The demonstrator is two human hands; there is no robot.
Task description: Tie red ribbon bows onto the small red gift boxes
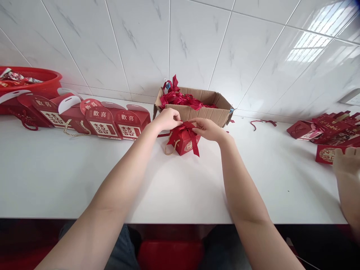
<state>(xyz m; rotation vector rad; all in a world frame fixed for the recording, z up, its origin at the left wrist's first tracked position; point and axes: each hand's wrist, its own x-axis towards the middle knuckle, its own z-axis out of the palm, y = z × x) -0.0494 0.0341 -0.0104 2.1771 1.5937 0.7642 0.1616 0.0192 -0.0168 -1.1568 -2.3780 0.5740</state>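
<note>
A small red gift box (185, 147) with gold print stands on the white table before me. On its top sits a red ribbon bow (186, 130), one tail hanging down the front. My left hand (168, 119) pinches the bow from the left side, fingertips together. From the right, my right hand (207, 128) grips the bow between thumb and fingers. A gold cord handle (170, 153) droops at the box's left. Directly behind is a cardboard box (197, 112) heaped with red ribbon bows (182, 99).
At left, several red candy boxes (102, 120) stand in a row before a red basin (53, 81) of wrapped sweets. Ribbon scraps (264, 122) lie right of the carton. Far right, another person's hand (348, 160) is beside a red box (324, 154) and several finished-looking boxes (332, 127).
</note>
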